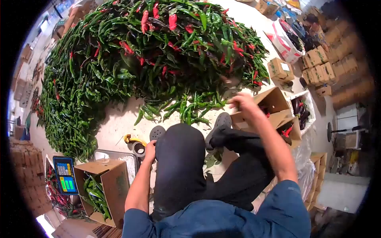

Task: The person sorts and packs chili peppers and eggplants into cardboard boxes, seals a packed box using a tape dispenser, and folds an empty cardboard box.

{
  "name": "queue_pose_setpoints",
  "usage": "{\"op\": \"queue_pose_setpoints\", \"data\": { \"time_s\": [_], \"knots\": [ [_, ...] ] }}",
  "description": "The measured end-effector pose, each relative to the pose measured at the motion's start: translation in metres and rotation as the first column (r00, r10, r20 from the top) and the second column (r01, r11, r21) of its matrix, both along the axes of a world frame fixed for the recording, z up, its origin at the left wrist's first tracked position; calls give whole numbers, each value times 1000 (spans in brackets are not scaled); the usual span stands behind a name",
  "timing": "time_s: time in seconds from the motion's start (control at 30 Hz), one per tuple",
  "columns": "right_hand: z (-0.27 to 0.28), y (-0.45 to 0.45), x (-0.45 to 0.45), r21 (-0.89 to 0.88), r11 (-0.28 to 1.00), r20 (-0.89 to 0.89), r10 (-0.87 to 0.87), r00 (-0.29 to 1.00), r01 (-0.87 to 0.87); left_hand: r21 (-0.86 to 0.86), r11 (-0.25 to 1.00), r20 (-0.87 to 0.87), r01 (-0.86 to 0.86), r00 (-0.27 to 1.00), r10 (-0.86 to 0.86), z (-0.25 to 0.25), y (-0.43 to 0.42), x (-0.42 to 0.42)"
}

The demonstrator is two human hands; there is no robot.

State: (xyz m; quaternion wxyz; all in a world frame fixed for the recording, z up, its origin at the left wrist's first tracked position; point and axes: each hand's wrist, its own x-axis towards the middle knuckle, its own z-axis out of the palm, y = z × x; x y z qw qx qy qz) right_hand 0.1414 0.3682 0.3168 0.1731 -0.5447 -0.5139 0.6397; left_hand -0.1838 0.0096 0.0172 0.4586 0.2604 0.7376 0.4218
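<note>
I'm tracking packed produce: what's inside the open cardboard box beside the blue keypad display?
Long green peppers lie inside the open cardboard box, beside the blue keypad display. The top peppers cover whatever is deeper, and the box's bottom isn't visible.

Shirt (198, 210): dark blue, plain weave, a darker patch at the lower picture edge, print or shadow cannot be told. Sleeves (283, 206): short, same blue, ending above the elbows; faint small mark near the right hem, illegible. Trousers (178, 166): black, full length, smooth matte cloth. Clogs (157, 132): grey, rounded toes, small round vent holes. Hands (245, 104): bare.
</note>
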Motion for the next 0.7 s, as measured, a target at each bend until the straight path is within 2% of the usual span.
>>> {"op": "queue_pose_setpoints", "data": {
  "time_s": [0.03,0.07,0.1,0.13,0.17,0.2,0.23,0.3,0.37,0.4,0.43,0.47,0.5,0.53,0.57,0.6,0.63,0.7],
  "knots": [
    [-27,29,45,131,991,123,5,992,-21,25,999,-9,30,1000,-30,0,-6,-5],
    [4,27,65,199,976,187,-129,974,91,-17,998,-35,68,997,-68,4,-4,-10],
    [6,38,98,376,925,364,-206,908,59,-67,992,-62,104,992,-109,10,-2,-15],
    [16,48,131,407,911,505,-163,848,-68,-97,985,-80,139,986,-147,13,4,-19],
    [20,43,156,591,792,590,-295,751,-153,-126,977,-94,173,978,-186,14,13,-25],
    [22,43,175,470,683,879,-302,369,-560,-147,968,-108,206,969,-223,16,23,-31],
    [18,39,190,320,510,908,-406,105,-799,-155,960,-123,233,960,-252,16,37,-37],
    [17,47,156,380,458,924,-232,304,-804,-167,947,-161,276,940,-302,22,68,-45],
    [18,50,68,145,603,936,174,307,-784,-250,929,-241,274,912,-333,41,109,-43],
    [-5,55,32,236,496,891,233,389,-836,-203,947,-284,250,910,-302,65,129,-38],
    [-34,60,-4,330,384,837,304,455,-863,-178,944,-244,279,916,-317,63,148,-41],
    [-55,62,-52,331,394,808,350,473,-857,-160,952,-188,262,938,-290,73,167,-42],
    [-80,67,-94,339,380,803,360,475,-861,-69,969,-148,237,958,-245,58,180,-43],
    [-108,78,-133,309,391,807,374,456,-867,-79,968,-113,237,963,-244,58,196,-46],
    [-146,92,-162,403,360,796,315,517,-841,-89,968,-73,233,968,-240,68,208,-47],
    [-160,101,-196,377,414,820,267,506,-829,-87,973,-76,215,972,-222,80,217,-47],
    [-191,115,-220,381,413,846,204,492,-827,-82,976,-80,200,975,-207,85,225,-48],
    [-222,126,-259,377,443,885,86,458,-813,-65,984,-39,169,984,-171,71,231,-51]
  ]
}}
